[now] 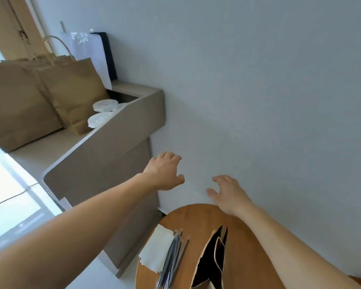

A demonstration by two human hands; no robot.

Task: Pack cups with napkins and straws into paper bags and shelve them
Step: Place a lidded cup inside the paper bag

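My left hand [165, 172] and my right hand [227, 192] reach forward in the air in front of the grey wall, fingers loosely spread, holding nothing. Below them on the round wooden table [244, 247] stands an open brown paper bag [213, 261] with a dark inside. To its left lie a bundle of wrapped straws [172, 261] and white napkins [156, 251]. On the beige shelf [104, 147] at the left stand two brown paper bags [71, 94] with handles. Beside them are white-lidded cups [101, 113].
A white bag and a dark flat bag [108, 57] lean against the wall behind the shelf. A thin cable [13, 197] runs over the bright floor at the left. A wooden door [8, 28] is at the top left.
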